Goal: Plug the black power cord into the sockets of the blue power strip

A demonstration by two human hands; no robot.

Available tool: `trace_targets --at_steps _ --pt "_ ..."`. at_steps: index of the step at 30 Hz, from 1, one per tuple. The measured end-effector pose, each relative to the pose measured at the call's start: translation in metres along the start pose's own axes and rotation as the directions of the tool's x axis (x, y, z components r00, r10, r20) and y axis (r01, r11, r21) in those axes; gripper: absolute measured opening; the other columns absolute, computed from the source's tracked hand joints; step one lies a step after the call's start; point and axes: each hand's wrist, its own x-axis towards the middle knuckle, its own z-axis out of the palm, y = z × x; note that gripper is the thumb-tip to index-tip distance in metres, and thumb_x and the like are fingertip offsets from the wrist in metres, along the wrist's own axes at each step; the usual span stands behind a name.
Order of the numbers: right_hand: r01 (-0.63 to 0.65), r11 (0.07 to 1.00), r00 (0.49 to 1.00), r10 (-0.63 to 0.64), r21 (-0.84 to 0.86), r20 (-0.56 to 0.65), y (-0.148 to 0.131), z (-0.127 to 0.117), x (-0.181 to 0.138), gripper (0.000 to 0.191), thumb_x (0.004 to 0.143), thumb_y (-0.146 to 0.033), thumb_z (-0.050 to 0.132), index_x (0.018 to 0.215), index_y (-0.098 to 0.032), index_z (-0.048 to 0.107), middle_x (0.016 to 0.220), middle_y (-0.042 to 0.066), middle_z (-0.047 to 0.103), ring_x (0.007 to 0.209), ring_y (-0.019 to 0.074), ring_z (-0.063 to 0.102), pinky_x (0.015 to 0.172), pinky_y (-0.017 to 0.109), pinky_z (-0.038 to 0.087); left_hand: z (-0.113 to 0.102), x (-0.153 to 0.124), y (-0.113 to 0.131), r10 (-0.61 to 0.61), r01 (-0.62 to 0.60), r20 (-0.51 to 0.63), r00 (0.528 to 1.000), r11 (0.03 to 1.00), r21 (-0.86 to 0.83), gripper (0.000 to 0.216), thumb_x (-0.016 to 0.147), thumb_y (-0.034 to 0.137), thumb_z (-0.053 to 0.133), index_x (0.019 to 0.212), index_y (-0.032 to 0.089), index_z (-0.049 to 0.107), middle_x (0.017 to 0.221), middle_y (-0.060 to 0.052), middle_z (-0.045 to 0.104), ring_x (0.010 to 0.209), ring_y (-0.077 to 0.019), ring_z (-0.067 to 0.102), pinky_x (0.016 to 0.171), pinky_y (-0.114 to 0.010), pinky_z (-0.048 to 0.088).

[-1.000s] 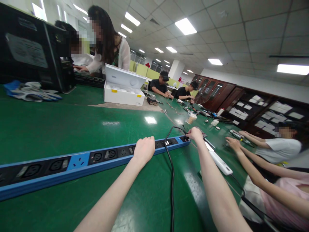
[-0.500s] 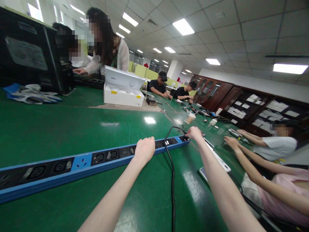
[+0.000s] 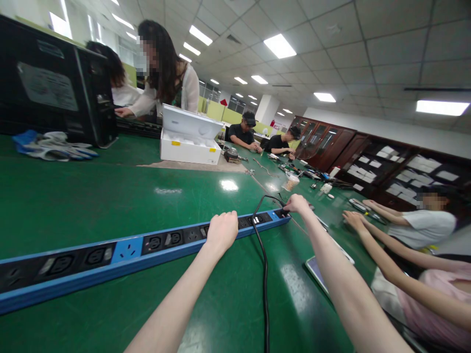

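A long blue-and-black power strip with a row of sockets lies slantwise on the green table, from the near left to the middle. My left hand is closed over the strip past its middle, the fingers wrapped over the far edge. At the strip's far end, my right hand pinches a black plug, which sits at the last socket; my fingers partly hide it, and how deep it goes in I cannot tell. From there a black power cord loops over the strip and runs down toward me between my forearms.
A phone-like device lies beneath my right forearm. Beyond the strip stand an open white box, a black computer case and work gloves. A plastic cup and scattered tools lie farther back. Co-workers sit or stand around the table.
Both hands keep their grips on the strip and the plug. The view has shifted slightly, so things appear a little lower and farther right. A co-worker at the back left has turned their head.
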Motion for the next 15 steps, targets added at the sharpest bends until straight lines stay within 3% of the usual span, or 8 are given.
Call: trace_targets --at_steps 3,8,15 --pt "0.008 1.0 1.0 -0.009 0.006 0.027 0.0 -0.001 0.002 0.025 0.065 -0.037 0.081 0.082 -0.019 0.081 0.083 0.011 0.076 0.086 0.0245 0.073 0.08 0.028 0.055 0.0 0.0 0.0 0.004 -0.004 -0.005 1.0 1.0 0.005 0.027 0.098 0.017 0.036 0.102 0.014 0.063 0.098 -0.015 0.073 0.093 -0.0265 0.07 0.082 -0.038 0.05" --pt "-0.013 1.0 0.999 0.013 -0.009 -0.037 0.0 -0.001 -0.004 0.033 0.066 -0.038 0.081 0.093 -0.019 0.081 0.098 0.014 0.076 0.099 0.0268 0.071 0.087 0.032 0.054 -0.001 -0.001 0.001 0.004 -0.004 -0.004 1.0 1.0 0.002 0.026 0.098 0.018 0.037 0.102 0.014 0.063 0.098 -0.015 0.073 0.093 -0.0264 0.07 0.082 -0.037 0.05" --pt "-0.048 0.999 0.997 0.048 -0.003 -0.06 -0.009 -0.005 -0.009 0.036 0.062 -0.035 0.085 0.093 -0.017 0.079 0.097 0.014 0.076 0.096 0.025 0.072 0.086 0.031 0.055 -0.003 -0.002 0.001 0.008 -0.008 -0.002 1.0 1.0 0.004 0.026 0.098 0.017 0.037 0.103 0.014 0.063 0.1 -0.015 0.073 0.094 -0.0261 0.07 0.082 -0.036 0.05"
